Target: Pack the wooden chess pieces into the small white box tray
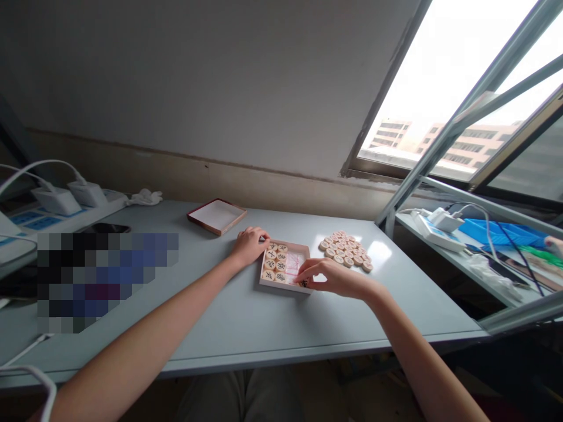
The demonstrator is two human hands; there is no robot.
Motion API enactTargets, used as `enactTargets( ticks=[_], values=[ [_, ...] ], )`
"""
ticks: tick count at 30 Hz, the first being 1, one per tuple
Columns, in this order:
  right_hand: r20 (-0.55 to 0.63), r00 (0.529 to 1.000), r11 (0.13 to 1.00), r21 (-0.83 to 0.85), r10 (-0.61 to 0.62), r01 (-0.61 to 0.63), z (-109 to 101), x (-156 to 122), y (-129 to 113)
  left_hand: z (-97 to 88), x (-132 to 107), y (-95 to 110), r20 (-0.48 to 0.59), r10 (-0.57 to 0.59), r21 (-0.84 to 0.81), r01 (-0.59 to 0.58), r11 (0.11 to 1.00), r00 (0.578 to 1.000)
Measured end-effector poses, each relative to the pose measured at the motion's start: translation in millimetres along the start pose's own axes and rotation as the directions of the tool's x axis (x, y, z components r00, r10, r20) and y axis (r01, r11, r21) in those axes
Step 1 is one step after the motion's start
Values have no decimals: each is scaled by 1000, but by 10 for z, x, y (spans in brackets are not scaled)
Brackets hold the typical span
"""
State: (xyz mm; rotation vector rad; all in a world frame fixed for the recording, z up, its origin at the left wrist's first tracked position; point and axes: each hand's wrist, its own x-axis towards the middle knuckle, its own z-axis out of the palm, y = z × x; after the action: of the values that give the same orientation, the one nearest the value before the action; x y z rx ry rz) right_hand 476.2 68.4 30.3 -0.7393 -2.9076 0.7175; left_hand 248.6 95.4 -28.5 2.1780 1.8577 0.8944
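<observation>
A shallow open box lies on the grey desk, with several round wooden Chinese chess pieces in rows along its left side, dark characters facing up. Pink-printed paper shows on the bare part of its floor. My right hand pinches a Chinese chess piece inside the near right corner. At the far left corner, my left hand is closed, with a small dark thing at its fingertips that I cannot make out. More pieces lie close together to the right of the box.
The box lid lies upturned at the back left. Power strips with chargers stand at left and on the right shelf. A dark phone lies at left, beside a blurred-out patch. A metal frame post rises at the right.
</observation>
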Motion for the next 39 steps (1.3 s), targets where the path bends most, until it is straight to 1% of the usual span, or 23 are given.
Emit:
enactTargets(
  ticks=[4,7,10,13,16,19,21,22,24,27,29,31,32,34,36,39],
  values=[
    [-34,998,998,-52,44,-45,-9,39,-30,4,5,-9,2,9,1,-9,1000,1000],
    [-96,993,992,-101,67,-76,29,46,-33,11,9,-22,-1,11,-9,-11,1000,1000],
    [-155,984,973,-201,83,-114,65,27,-12,19,13,-33,0,9,-8,-9,1000,1000],
    [-149,985,929,-344,87,-135,71,19,-9,20,14,-31,-1,11,-6,-11,1000,1000],
    [-95,990,887,-442,102,-134,62,52,-59,15,12,-25,-2,12,-1,-12,1000,1000],
    [-57,991,887,-443,119,-132,59,101,-126,11,11,-24,2,17,2,-17,1000,1000],
    [-77,991,910,-395,105,-127,56,118,-142,10,10,-27,4,20,-3,-20,1000,1000],
    [-111,990,923,-365,92,-126,49,117,-136,10,10,-28,5,21,-7,-21,1000,1000],
    [-206,976,950,-287,63,-122,17,97,-90,10,10,-30,6,25,-18,-25,1000,1000],
    [-357,932,979,-157,65,-129,-72,34,48,11,12,-32,3,29,-35,-29,999,1000],
    [-434,894,972,-141,111,-189,-132,-10,171,13,14,-34,2,25,-42,-25,999,1000],
    [-488,857,937,-195,164,-290,-163,-42,302,16,15,-38,6,21,-46,-21,999,1000],
    [-495,850,913,-236,181,-332,-164,-53,367,18,16,-40,9,21,-48,-20,999,1000],
    [-483,854,869,-320,194,-378,-141,-65,484,23,19,-45,12,23,-51,-23,998,1000],
    [-461,867,842,-379,188,-384,-99,-74,576,30,23,-50,13,28,-50,-28,998,1000],
    [-463,870,836,-401,168,-375,-43,-96,652,34,27,-48,10,29,-52,-29,998,1000]
  ],
)
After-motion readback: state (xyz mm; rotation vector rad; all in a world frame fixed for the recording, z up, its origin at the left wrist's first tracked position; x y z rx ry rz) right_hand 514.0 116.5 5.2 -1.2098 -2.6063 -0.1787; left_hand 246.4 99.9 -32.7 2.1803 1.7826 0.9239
